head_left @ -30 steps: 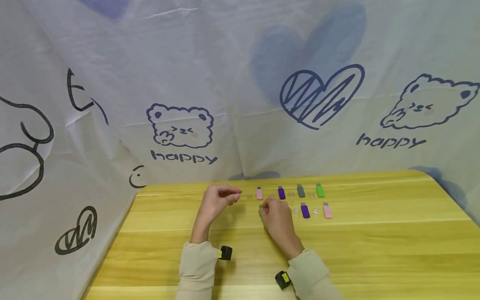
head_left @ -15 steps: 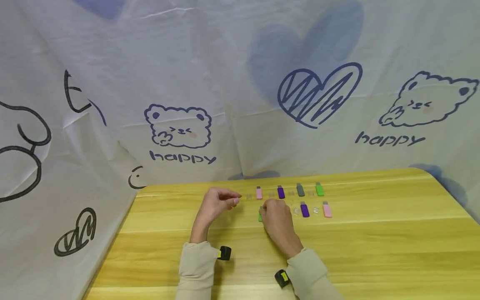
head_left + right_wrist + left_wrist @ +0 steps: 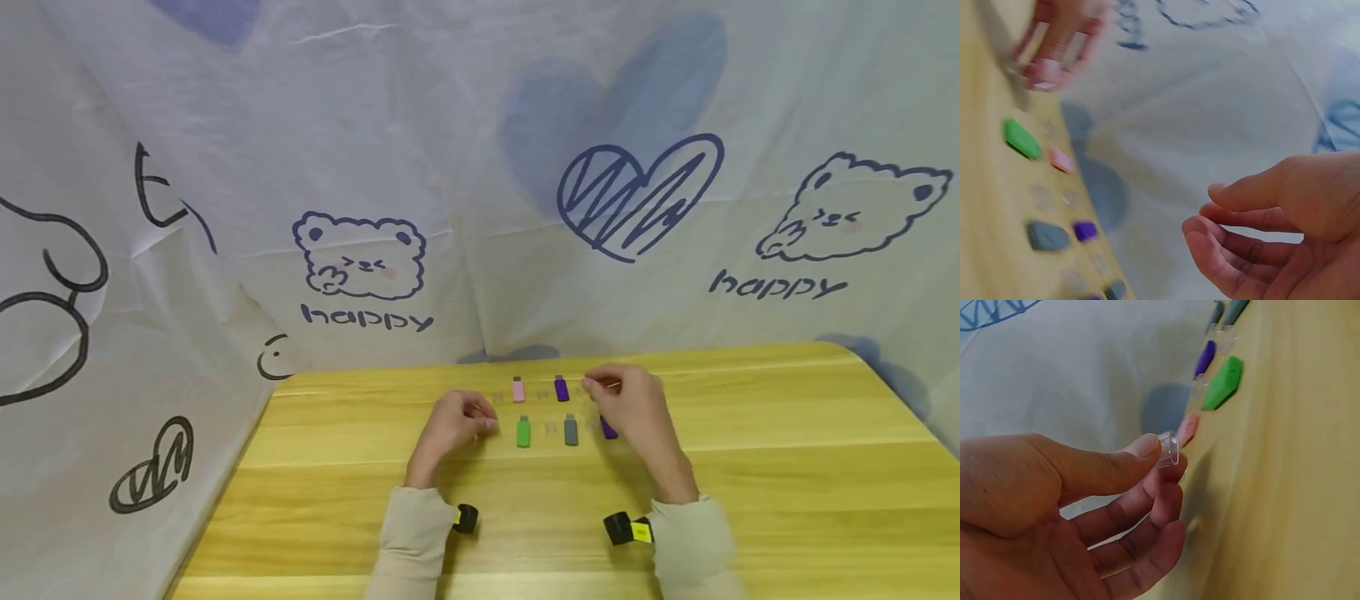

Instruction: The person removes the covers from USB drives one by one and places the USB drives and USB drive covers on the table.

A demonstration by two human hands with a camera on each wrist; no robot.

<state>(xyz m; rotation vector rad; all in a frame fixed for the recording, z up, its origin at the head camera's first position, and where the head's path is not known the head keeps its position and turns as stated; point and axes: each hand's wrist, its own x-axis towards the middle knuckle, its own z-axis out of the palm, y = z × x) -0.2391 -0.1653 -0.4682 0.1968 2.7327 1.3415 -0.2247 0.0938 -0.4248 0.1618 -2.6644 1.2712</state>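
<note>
In the head view my left hand (image 3: 453, 429) is left of a green USB stick (image 3: 523, 432) in the near row. Its thumb and forefinger pinch a small clear plastic cap (image 3: 1168, 449), seen in the left wrist view. My right hand (image 3: 633, 404) is over the right part of the rows, fingers loosely bent and holding nothing in the right wrist view. Under it, a purple USB stick (image 3: 608, 428) shows partly. Beside the green stick lies a grey USB stick (image 3: 571, 430). The far row shows a pink stick (image 3: 518, 390) and another purple stick (image 3: 562, 388).
Clear caps lie between the sticks, such as one cap (image 3: 551, 427) in the near row and another cap (image 3: 543, 394) in the far row. The wooden table (image 3: 787, 467) ends at a white cloth (image 3: 480, 167) with printed drawings.
My right hand has left the green stick and moved right, uncovering the green and grey sticks and hiding those at the right end. My left hand has shifted right and nearer.
</note>
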